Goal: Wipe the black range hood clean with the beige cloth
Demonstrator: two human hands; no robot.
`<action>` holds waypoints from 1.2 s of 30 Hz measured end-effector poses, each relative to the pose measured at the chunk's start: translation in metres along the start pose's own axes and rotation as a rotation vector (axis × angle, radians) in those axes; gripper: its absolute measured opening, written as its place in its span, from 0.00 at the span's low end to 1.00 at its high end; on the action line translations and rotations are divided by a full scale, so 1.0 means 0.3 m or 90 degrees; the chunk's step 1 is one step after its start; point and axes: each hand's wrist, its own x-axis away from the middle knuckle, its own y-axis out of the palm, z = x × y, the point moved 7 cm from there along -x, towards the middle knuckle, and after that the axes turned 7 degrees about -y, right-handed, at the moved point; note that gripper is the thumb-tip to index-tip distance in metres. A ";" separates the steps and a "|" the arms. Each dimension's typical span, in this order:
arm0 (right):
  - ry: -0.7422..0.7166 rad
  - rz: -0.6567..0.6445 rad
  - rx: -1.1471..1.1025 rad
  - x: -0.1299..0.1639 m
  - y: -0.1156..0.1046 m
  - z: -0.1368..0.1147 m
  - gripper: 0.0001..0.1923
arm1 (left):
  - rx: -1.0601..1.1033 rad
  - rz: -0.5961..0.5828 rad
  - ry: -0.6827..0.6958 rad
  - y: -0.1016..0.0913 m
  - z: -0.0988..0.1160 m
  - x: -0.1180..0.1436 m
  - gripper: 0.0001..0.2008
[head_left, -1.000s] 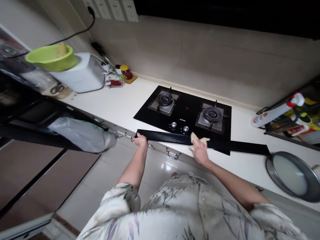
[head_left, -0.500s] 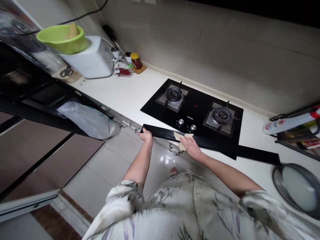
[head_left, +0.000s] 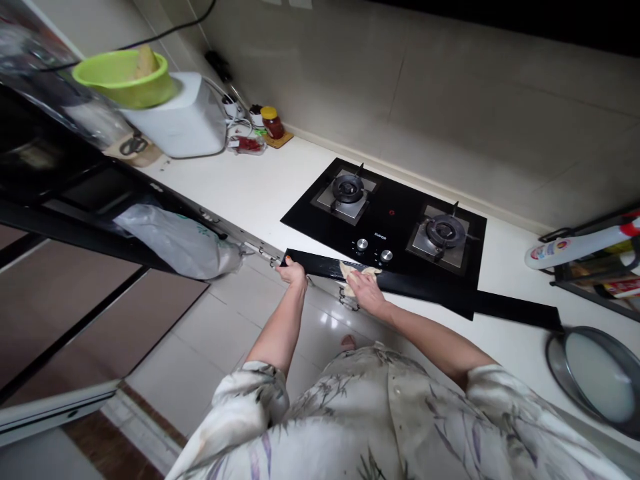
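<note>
The black stove (head_left: 395,227) has small white letters by its two knobs, too tiny to read. A long, thin black strip (head_left: 425,288) lies along the counter's (head_left: 250,190) front edge, its left end sticking out past the stove. The left hand (head_left: 295,272) curls its fingers around that end. The right hand (head_left: 364,292) presses a tan cloth (head_left: 353,271) flat on the strip, fingers together. White counter lies open to the left.

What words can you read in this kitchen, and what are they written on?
"SUPOR": white letters on the black gas hob, just above its two knobs.
Print on the white spray bottle at the right: too blurred to read.
Labels on the packets in the rack behind it: too small to read.
Label on the yellow-lidded jar: not readable.
</note>
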 end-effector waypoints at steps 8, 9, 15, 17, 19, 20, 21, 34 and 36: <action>0.009 -0.001 -0.005 0.226 -0.033 0.205 0.36 | -0.003 0.007 -0.001 0.004 -0.006 -0.008 0.14; 0.015 0.001 0.004 0.264 -0.035 0.233 0.36 | 0.000 0.008 -0.003 0.005 -0.007 -0.008 0.13; 0.037 -0.001 -0.005 0.176 -0.042 0.143 0.32 | 0.014 0.022 -0.003 -0.003 -0.001 0.000 0.12; 0.026 -0.010 -0.020 0.083 -0.043 0.067 0.33 | 0.012 0.027 -0.001 -0.009 0.002 0.003 0.11; 0.004 -0.006 -0.027 0.017 -0.048 0.014 0.33 | 0.007 0.027 0.000 -0.015 0.006 0.005 0.11; -0.006 -0.003 -0.028 0.002 -0.051 0.003 0.33 | 0.004 0.025 0.001 -0.017 0.008 0.006 0.11; -0.013 -0.001 -0.027 0.001 -0.053 0.004 0.32 | 0.001 0.023 0.001 -0.019 0.010 0.008 0.12; 0.022 -0.004 -0.045 0.129 -0.068 0.112 0.30 | 0.008 0.014 -0.015 -0.019 0.012 0.014 0.12; -0.004 0.016 -0.057 0.055 -0.075 0.041 0.28 | 0.004 0.019 -0.014 -0.020 0.011 0.010 0.12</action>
